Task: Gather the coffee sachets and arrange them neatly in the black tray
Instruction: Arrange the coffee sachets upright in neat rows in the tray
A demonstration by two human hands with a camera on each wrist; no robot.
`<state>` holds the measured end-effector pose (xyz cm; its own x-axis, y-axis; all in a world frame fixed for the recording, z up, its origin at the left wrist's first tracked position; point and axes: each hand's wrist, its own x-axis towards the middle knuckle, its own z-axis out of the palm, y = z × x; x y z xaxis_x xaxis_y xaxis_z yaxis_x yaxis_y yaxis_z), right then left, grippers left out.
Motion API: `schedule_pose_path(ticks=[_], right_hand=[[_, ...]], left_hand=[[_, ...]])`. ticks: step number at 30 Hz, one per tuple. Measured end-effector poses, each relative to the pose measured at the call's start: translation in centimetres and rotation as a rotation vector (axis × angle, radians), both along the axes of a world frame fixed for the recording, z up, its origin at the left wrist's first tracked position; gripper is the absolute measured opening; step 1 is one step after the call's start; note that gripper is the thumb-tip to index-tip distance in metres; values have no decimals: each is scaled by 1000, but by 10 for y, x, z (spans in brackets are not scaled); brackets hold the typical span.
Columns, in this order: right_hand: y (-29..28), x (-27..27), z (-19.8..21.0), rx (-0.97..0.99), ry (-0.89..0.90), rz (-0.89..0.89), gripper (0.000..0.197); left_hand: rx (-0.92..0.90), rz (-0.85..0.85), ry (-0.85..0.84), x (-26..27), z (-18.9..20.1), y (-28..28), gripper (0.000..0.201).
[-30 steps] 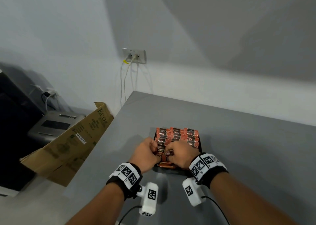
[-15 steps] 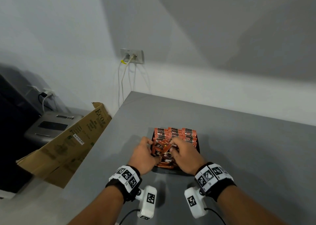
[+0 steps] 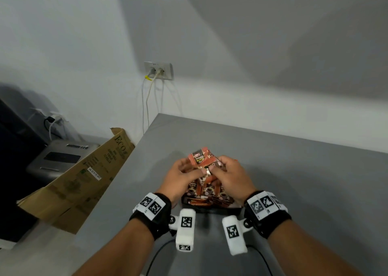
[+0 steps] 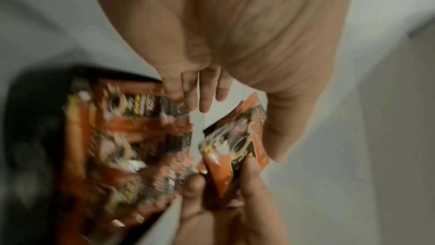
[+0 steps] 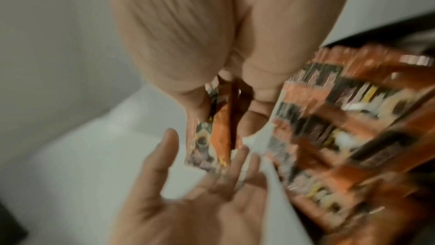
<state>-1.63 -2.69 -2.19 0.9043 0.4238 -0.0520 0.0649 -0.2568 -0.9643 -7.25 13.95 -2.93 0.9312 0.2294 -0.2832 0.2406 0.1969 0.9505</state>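
Both hands hover just above the black tray (image 3: 210, 210), which sits on the grey table and holds rows of orange-and-black coffee sachets (image 3: 207, 191). My right hand (image 3: 218, 166) pinches a few lifted coffee sachets (image 3: 199, 158) between thumb and fingers; the right wrist view shows this pinch on the sachets (image 5: 219, 133). My left hand (image 3: 189, 168) has spread, fairly straight fingers. Its thumb and fingertips touch the held sachets (image 4: 235, 146) without closing on them. The wrist views are blurred, with the filled tray (image 4: 35, 137) beside the hands.
The grey table (image 3: 294, 181) stretches right and back to a white wall. Off its left edge lean a flattened cardboard box (image 3: 84, 177) and a grey machine (image 3: 58, 158). A wall socket (image 3: 158, 71) has cables hanging down behind the table corner.
Both hands rose from the tray's sachets, lifting a few sachets up above it. The head camera tilted slightly.
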Motion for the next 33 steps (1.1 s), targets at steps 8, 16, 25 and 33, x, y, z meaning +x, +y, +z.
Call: schedule_pose_path(ticks=[8,16,25,33], right_hand=[[7,-7,23,-38,12,5,10],[-1,-2,20,-17,-37,-52,52],[-7,7,24,204,53,-246,15],[-8,6,36,195,284,-67,14]], left_hand=[[-387,44,55,15,29,-20,27],[-308,109,-71,15,34,-24,16],[-371,168,-1,16,35,-19,15],[-235,109,-44,17,32,-17,49]])
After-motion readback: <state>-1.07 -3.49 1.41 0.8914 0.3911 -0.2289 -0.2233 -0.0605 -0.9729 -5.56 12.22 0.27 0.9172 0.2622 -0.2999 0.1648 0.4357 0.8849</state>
